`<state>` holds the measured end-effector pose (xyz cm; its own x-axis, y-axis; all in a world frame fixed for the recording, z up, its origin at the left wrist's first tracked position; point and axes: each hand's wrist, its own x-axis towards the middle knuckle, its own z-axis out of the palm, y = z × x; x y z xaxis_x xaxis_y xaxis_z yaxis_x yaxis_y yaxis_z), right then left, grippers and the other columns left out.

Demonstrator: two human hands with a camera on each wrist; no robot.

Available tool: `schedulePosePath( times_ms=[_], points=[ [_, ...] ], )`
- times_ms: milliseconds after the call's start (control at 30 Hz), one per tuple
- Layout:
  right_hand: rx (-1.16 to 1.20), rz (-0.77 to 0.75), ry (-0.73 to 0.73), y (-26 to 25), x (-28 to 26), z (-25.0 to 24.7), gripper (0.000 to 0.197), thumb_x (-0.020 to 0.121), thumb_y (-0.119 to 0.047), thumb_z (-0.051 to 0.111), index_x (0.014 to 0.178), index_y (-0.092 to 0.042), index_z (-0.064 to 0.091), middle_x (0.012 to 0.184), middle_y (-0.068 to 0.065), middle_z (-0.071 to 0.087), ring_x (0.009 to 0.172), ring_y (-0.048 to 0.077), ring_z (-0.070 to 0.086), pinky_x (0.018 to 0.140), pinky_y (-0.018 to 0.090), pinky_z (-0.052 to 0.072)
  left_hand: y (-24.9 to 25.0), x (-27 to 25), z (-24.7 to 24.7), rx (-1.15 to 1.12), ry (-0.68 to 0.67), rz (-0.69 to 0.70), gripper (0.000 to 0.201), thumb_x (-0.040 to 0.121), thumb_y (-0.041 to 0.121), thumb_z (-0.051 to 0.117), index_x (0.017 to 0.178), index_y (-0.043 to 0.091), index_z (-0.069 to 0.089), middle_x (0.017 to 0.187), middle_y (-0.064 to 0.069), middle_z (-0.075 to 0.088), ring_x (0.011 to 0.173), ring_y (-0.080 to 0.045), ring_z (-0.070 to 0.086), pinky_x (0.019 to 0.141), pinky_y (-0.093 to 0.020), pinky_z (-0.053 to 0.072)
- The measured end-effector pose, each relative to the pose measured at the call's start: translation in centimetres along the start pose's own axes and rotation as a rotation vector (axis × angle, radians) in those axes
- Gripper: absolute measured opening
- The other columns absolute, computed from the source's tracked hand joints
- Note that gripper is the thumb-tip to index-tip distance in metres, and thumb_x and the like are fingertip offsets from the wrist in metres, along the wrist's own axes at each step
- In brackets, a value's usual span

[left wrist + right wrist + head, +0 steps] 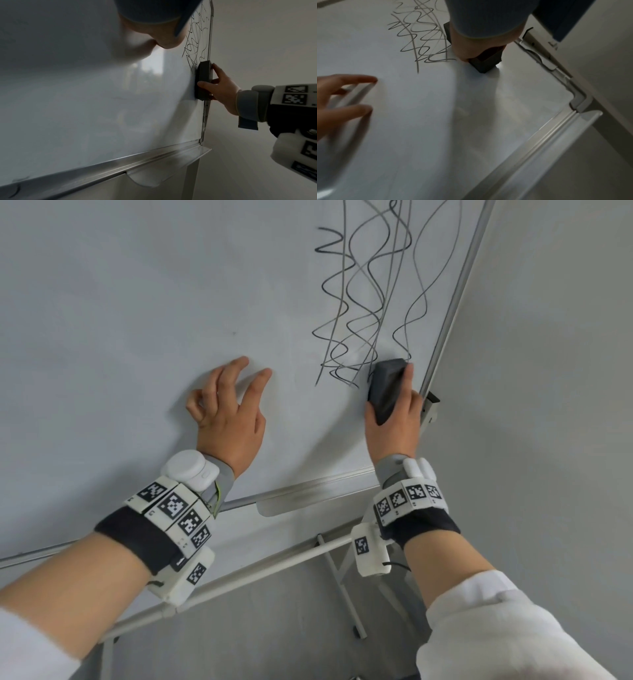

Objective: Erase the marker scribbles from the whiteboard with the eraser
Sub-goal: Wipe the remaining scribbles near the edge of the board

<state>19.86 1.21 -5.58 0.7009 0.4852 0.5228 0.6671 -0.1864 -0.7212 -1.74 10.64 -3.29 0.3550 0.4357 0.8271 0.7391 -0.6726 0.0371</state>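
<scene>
A whiteboard (137,302) fills the head view, with black wavy marker scribbles (370,285) down its right side. My right hand (394,419) grips a dark grey block eraser (387,386) and presses it flat on the board at the scribbles' lower end, close to the right frame. The left wrist view shows the eraser (204,81) against the board with my right hand (221,89) wrapped round it. In the right wrist view the eraser (485,63) sits beside the scribbles (423,33). My left hand (229,405) rests its fingertips on bare board, holding nothing.
The board's metal frame (455,302) runs along the right edge, and a marker tray (308,498) runs below. White stand tubes (274,566) cross underneath. A plain grey wall (548,371) lies to the right.
</scene>
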Motion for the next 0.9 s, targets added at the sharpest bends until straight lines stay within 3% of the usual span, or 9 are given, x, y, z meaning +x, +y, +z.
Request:
schedulePosePath(
  times_ms=[233, 300, 400, 533, 633, 700, 800, 900],
  points=[
    [0.002, 0.058, 0.076, -0.5, -0.2, 0.7, 0.082, 0.090, -0.025, 0.060, 0.151, -0.019, 0.006, 0.133, 0.012, 0.038, 0.113, 0.026, 0.045, 0.091, 0.033, 0.039, 0.0, 0.7, -0.7, 0.000, 0.027, 0.006, 0.056, 0.073, 0.005, 0.051, 0.125, 0.024, 0.049, 0.136, -0.002, 0.025, 0.124, -0.022, 0.023, 0.089, -0.038, 0.018],
    [0.033, 0.000, 0.021, -1.6, -1.0, 1.2, 0.083, 0.089, -0.025, 0.061, 0.151, -0.019, 0.005, 0.131, 0.013, 0.038, 0.108, 0.028, 0.048, 0.088, 0.031, 0.041, 0.1, 0.8, -0.8, -0.012, 0.029, 0.000, 0.056, 0.072, 0.004, 0.052, 0.125, 0.024, 0.049, 0.136, -0.002, 0.024, 0.124, -0.022, 0.022, 0.088, -0.039, 0.018],
    [0.046, -0.154, -0.048, -3.7, -2.3, 2.4, 0.086, 0.085, -0.023, 0.065, 0.149, -0.018, 0.008, 0.126, 0.017, 0.042, 0.105, 0.033, 0.051, 0.083, 0.036, 0.047, 0.2, 0.9, -0.9, -0.029, 0.030, -0.014, 0.057, 0.072, 0.003, 0.053, 0.125, 0.024, 0.049, 0.136, -0.001, 0.024, 0.123, -0.022, 0.021, 0.088, -0.040, 0.019],
    [0.049, -0.274, -0.018, -6.0, -2.8, 2.9, 0.087, 0.081, -0.021, 0.071, 0.147, -0.016, 0.016, 0.116, 0.018, 0.048, 0.101, 0.033, 0.053, 0.074, 0.033, 0.047, 0.3, 1.1, -1.2, -0.014, 0.045, 0.001, 0.056, 0.074, 0.006, 0.050, 0.127, 0.024, 0.046, 0.136, -0.001, 0.025, 0.121, -0.023, 0.024, 0.086, -0.039, 0.019],
    [0.002, -0.353, -0.009, -5.1, -2.3, 2.2, 0.086, 0.079, -0.020, 0.072, 0.147, -0.018, 0.020, 0.114, 0.018, 0.050, 0.098, 0.034, 0.053, 0.075, 0.032, 0.046, 0.3, 1.4, -1.4, -0.001, 0.050, 0.022, 0.055, 0.075, 0.008, 0.049, 0.127, 0.023, 0.047, 0.136, -0.001, 0.026, 0.122, -0.023, 0.025, 0.086, -0.039, 0.020],
    [-0.002, -0.302, 0.005, -4.1, -1.6, 1.3, 0.084, 0.081, -0.021, 0.070, 0.148, -0.021, 0.019, 0.118, 0.017, 0.047, 0.101, 0.033, 0.051, 0.079, 0.033, 0.045, 0.3, 1.6, -1.6, 0.007, 0.056, 0.037, 0.054, 0.075, 0.008, 0.048, 0.127, 0.022, 0.048, 0.136, -0.001, 0.027, 0.123, -0.022, 0.025, 0.086, -0.039, 0.020],
    [0.050, -0.100, 0.044, -3.2, -0.5, 0.1, 0.083, 0.087, -0.024, 0.064, 0.150, -0.022, 0.010, 0.125, 0.012, 0.041, 0.106, 0.029, 0.049, 0.084, 0.026, 0.038, 0.5, 1.7, -1.8, 0.006, 0.057, 0.044, 0.053, 0.076, 0.009, 0.046, 0.128, 0.022, 0.048, 0.136, 0.000, 0.027, 0.124, -0.022, 0.026, 0.087, -0.038, 0.020],
    [0.066, -0.088, 0.048, -3.9, -0.7, 0.1, 0.084, 0.087, -0.024, 0.064, 0.151, -0.019, 0.010, 0.125, 0.012, 0.041, 0.105, 0.029, 0.049, 0.086, 0.027, 0.039, 0.5, 1.6, -2.1, 0.014, 0.062, 0.033, 0.054, 0.076, 0.010, 0.045, 0.128, 0.022, 0.048, 0.137, -0.001, 0.027, 0.125, -0.022, 0.026, 0.087, -0.039, 0.020]
  ],
)
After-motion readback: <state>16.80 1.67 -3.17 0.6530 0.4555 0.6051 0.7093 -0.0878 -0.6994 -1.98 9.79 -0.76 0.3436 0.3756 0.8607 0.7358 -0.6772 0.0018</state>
